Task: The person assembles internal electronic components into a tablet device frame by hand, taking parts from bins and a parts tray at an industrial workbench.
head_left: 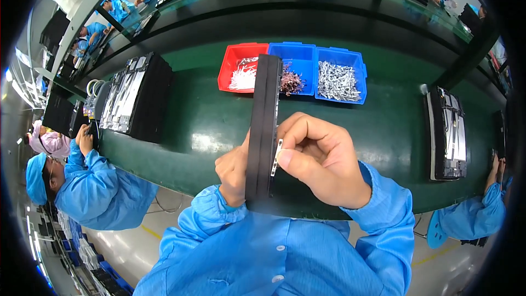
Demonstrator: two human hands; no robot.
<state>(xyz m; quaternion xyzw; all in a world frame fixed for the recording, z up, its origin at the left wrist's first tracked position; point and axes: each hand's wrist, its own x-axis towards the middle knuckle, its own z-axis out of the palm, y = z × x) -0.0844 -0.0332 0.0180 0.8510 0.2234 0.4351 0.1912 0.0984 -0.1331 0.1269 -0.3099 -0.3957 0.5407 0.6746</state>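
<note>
Black flat rectangular panel (263,126) stands on edge, gripped from the left by the left hand (233,172). Right hand (320,159) fingers (290,159) pinch a small silver metal strip (276,157) against its right edge, above the green bench (203,126).

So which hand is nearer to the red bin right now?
Left, though only slightly. The left hand grips the upright black panel on its left side, below the red bin. The right hand pinches the panel's right edge, farther to the right.
</note>
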